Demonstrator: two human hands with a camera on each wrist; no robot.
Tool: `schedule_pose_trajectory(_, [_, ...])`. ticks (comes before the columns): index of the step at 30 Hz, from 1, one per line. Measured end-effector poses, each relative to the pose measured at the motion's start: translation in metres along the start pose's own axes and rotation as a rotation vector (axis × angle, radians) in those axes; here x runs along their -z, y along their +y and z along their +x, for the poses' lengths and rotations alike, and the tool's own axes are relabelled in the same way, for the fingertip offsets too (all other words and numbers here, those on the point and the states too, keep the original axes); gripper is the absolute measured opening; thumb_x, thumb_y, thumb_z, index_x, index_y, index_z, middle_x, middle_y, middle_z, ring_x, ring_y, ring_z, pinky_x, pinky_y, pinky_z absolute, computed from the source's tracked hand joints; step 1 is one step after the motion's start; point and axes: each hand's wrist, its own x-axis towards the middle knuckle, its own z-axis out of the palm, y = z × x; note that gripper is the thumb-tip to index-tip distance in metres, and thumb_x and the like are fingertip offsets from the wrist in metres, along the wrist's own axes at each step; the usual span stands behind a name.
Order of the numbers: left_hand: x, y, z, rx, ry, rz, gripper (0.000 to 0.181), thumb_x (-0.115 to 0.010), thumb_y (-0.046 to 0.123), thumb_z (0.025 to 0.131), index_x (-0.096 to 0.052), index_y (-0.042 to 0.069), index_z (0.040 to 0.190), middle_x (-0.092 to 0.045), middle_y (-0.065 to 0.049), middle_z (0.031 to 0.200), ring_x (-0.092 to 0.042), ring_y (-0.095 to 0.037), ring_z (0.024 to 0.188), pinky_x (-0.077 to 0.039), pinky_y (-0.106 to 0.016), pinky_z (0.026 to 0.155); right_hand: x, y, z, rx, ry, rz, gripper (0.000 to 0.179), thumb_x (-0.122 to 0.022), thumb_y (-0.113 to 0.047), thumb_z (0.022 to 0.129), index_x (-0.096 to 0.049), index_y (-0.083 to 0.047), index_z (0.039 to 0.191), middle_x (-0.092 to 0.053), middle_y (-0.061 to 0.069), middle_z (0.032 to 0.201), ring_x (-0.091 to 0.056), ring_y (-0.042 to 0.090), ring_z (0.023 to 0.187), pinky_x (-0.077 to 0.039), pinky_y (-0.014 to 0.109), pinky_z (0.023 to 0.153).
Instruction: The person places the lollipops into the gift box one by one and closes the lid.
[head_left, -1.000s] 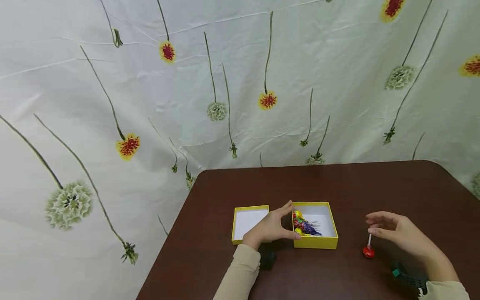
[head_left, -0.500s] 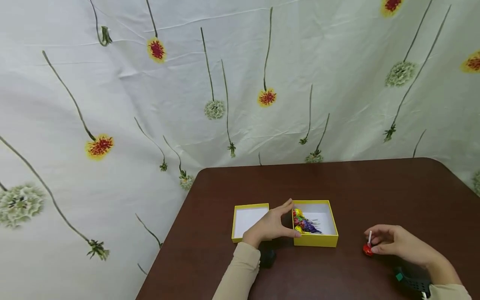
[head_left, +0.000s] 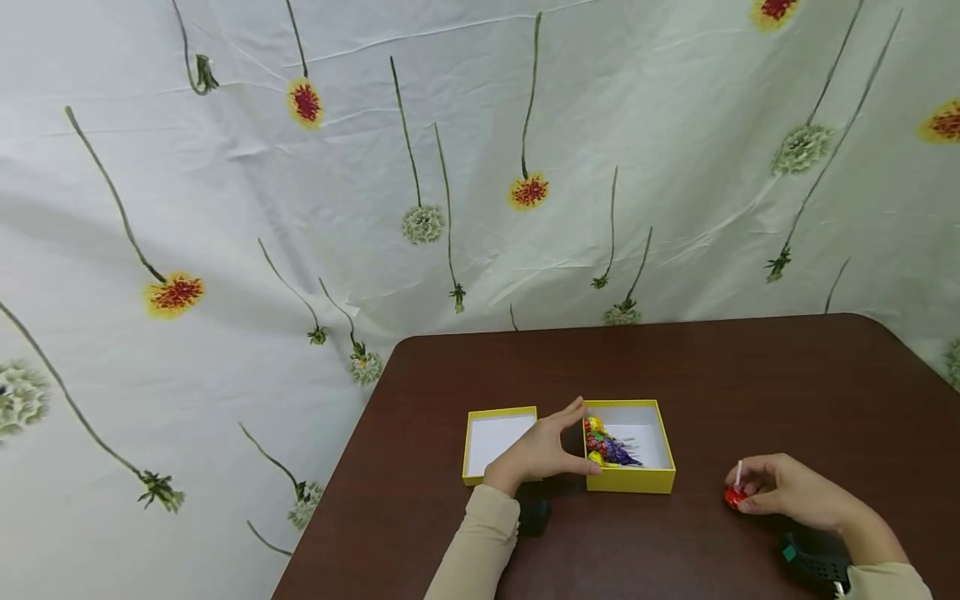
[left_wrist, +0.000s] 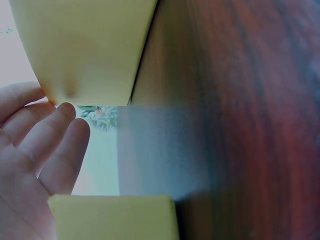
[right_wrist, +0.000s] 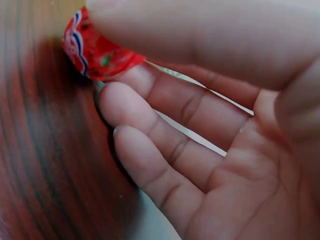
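A red-wrapped lollipop [head_left: 734, 497] stands head-down on the table with its white stick up. My right hand [head_left: 797, 493] pinches its wrapped head between thumb and index finger; in the right wrist view the thumb covers part of the red wrapper [right_wrist: 100, 52], and the other fingers lie loosely bent. With thumb and fingers spread across its left side, my left hand [head_left: 542, 450] holds a yellow box [head_left: 633, 482] at the front and back edges. Several wrapped lollipops [head_left: 606, 446] lie along the left inside of the box. In the left wrist view fingertips touch the box's yellow wall [left_wrist: 90, 55].
A shallow yellow-rimmed lid [head_left: 495, 442] with a white inside lies left of the box, partly behind my left hand. The dark brown table [head_left: 675, 358] has rounded far corners. Behind it hangs a white cloth [head_left: 480, 167] printed with flowers.
My right hand has lowered from the lollipop's stick to its head and now pinches it there. My left hand stays at the box. The head view has shifted slightly.
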Motion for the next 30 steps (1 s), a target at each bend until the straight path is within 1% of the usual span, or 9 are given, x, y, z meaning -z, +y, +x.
schedule_pose_trajectory(4, [0.000,0.000,0.000,-0.002,0.000,-0.001,0.093,-0.080,0.045,0.083,-0.031,0.024,0.159,-0.018,0.005,0.169,-0.028,-0.026,0.152,-0.036,-0.051,0.117,-0.002,-0.001,0.001,-0.018,-0.001,0.012,0.009,-0.065,0.000,0.093,-0.061,0.007,0.098,-0.068,-0.013,0.094,-0.061,-0.002,0.081,-0.053,0.021,0.064])
schedule_pose_trajectory(10, [0.000,0.000,-0.001,0.004,0.005,-0.001,0.094,-0.081,0.045,0.082,-0.031,0.023,0.159,-0.018,0.005,0.169,-0.028,-0.026,0.152,-0.037,-0.051,0.117,-0.004,-0.006,0.001,-0.034,0.016,0.016,0.012,-0.065,-0.001,0.094,-0.062,0.010,0.098,-0.070,-0.014,0.094,-0.064,-0.003,0.084,-0.055,0.020,0.067])
schedule_pose_trajectory(13, [0.000,0.000,-0.002,0.008,0.006,-0.004,0.094,-0.082,0.044,0.082,-0.032,0.024,0.158,-0.018,0.007,0.168,-0.028,-0.026,0.152,-0.037,-0.051,0.117,-0.004,-0.009,0.002,-0.066,0.042,-0.009,0.015,-0.065,-0.003,0.095,-0.063,0.010,0.100,-0.071,-0.014,0.095,-0.065,-0.002,0.085,-0.055,0.021,0.068])
schedule_pose_trajectory(16, [0.000,0.001,-0.003,0.012,0.007,-0.003,0.093,-0.082,0.045,0.082,-0.033,0.026,0.158,-0.017,0.011,0.168,-0.028,-0.025,0.152,-0.037,-0.050,0.117,-0.004,-0.012,0.002,-0.098,0.061,-0.017,0.018,-0.065,-0.004,0.095,-0.064,0.012,0.103,-0.072,-0.011,0.097,-0.067,0.000,0.087,-0.057,0.021,0.070])
schedule_pose_trajectory(18, [0.000,0.002,-0.004,0.015,0.005,-0.002,0.092,-0.081,0.045,0.082,-0.032,0.027,0.158,-0.017,0.012,0.168,-0.028,-0.025,0.152,-0.037,-0.050,0.117,-0.004,-0.014,0.003,-0.128,0.069,-0.007,0.021,-0.064,-0.005,0.096,-0.063,0.013,0.105,-0.073,-0.008,0.098,-0.069,0.001,0.087,-0.058,0.022,0.071])
schedule_pose_trajectory(20, [0.000,0.002,-0.004,0.013,0.005,-0.002,0.092,-0.081,0.045,0.082,-0.033,0.027,0.158,-0.017,0.009,0.168,-0.028,-0.025,0.152,-0.037,-0.050,0.117,-0.004,-0.017,0.004,-0.154,0.085,-0.012,0.022,-0.065,-0.006,0.096,-0.063,0.014,0.106,-0.073,-0.003,0.099,-0.069,0.002,0.087,-0.058,0.022,0.072])
schedule_pose_trajectory(24, [0.001,0.002,-0.005,0.004,0.006,-0.004,0.090,-0.081,0.044,0.083,-0.034,0.026,0.157,-0.018,0.005,0.169,-0.028,-0.026,0.152,-0.037,-0.050,0.117,-0.004,-0.024,0.008,-0.205,0.136,-0.052,0.028,-0.066,-0.010,0.096,-0.063,0.012,0.112,-0.073,0.003,0.100,-0.066,0.002,0.085,-0.057,0.022,0.071])
schedule_pose_trajectory(27, [0.003,0.006,-0.009,0.007,-0.009,-0.015,0.090,-0.081,0.044,0.083,-0.034,0.025,0.158,-0.017,0.005,0.169,-0.028,-0.025,0.152,-0.036,-0.050,0.117,-0.006,-0.037,0.008,-0.236,0.184,-0.094,0.032,-0.067,-0.013,0.096,-0.064,0.011,0.116,-0.073,0.004,0.100,-0.063,0.001,0.083,-0.057,0.022,0.070])
schedule_pose_trajectory(30, [0.005,0.010,-0.013,0.018,-0.019,-0.025,0.092,-0.081,0.044,0.082,-0.033,0.024,0.158,-0.018,0.005,0.169,-0.028,-0.026,0.152,-0.038,-0.049,0.117,-0.009,-0.049,0.009,-0.243,0.233,-0.144,0.032,-0.068,-0.014,0.095,-0.065,0.009,0.117,-0.072,0.006,0.103,-0.062,0.000,0.084,-0.057,0.023,0.071])
